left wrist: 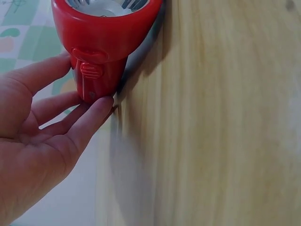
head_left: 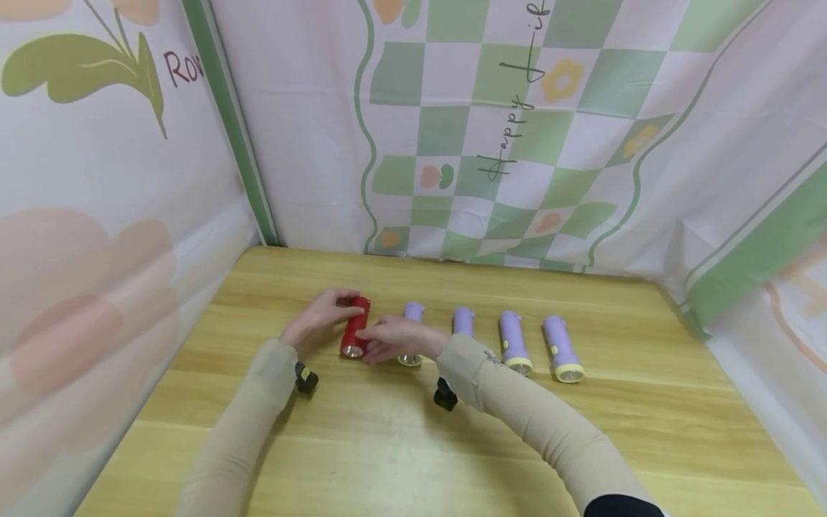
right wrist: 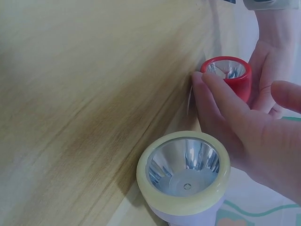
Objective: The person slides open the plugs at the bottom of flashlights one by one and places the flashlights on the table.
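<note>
A red flashlight [head_left: 355,329] lies on the wooden table, its lens end toward the person. My left hand [head_left: 325,310] pinches its tail end, thumb on one side and fingers on the other; the left wrist view shows the slide switch [left wrist: 91,70] facing up the barrel near the head. From the right, my right hand [head_left: 397,336] reaches in with extended fingers [right wrist: 225,96] at the red head's rim, the thumb held apart. Beneath that hand, partly covered, lies a purple flashlight [head_left: 413,311] with a cream lens ring [right wrist: 146,188].
More purple flashlights continue the row to the right: one [head_left: 463,320] partly behind the right wrist, another [head_left: 512,334], and one at the end [head_left: 560,345]. Patterned curtains [head_left: 310,143] stand along the back and sides of the wooden table [head_left: 388,459].
</note>
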`<state>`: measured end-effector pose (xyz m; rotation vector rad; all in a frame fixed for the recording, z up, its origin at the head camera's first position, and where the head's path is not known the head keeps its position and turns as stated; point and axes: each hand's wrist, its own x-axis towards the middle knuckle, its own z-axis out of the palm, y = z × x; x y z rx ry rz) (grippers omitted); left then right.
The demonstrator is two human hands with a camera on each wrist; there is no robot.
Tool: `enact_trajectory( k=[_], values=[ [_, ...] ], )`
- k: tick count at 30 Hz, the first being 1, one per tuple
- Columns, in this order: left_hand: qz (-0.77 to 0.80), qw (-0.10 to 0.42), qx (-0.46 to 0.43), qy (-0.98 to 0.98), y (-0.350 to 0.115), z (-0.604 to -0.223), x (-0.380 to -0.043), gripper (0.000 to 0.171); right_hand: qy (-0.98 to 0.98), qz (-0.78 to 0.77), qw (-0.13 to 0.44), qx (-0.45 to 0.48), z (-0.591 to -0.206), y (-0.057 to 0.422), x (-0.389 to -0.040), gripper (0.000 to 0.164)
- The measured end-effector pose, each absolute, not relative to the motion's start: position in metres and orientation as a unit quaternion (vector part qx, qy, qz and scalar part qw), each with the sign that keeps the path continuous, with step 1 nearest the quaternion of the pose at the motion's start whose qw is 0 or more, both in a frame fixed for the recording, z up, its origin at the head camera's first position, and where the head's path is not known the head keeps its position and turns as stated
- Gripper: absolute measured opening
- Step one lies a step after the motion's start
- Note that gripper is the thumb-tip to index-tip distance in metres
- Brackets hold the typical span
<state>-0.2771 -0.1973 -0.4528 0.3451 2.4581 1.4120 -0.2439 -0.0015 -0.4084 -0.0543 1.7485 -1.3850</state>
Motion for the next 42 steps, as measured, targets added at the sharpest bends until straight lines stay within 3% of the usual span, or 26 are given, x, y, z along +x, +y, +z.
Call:
enact_trajectory(
  k=[17, 42],
  values=[
    [0.531, 0.16, 0.084, 0.828, -0.198, -0.445, -0.275, 0.058, 0.648, -0.612, 0.453, 0.008, -0.407, -0.001, -0.247, 0.04],
    [0.478, 0.087, 0.126, 0.865, -0.191, -0.426, -0.271, 0.056, 0.687, -0.586, 0.429, -0.005, -0.407, 0.001, -0.252, 0.035]
  ],
)
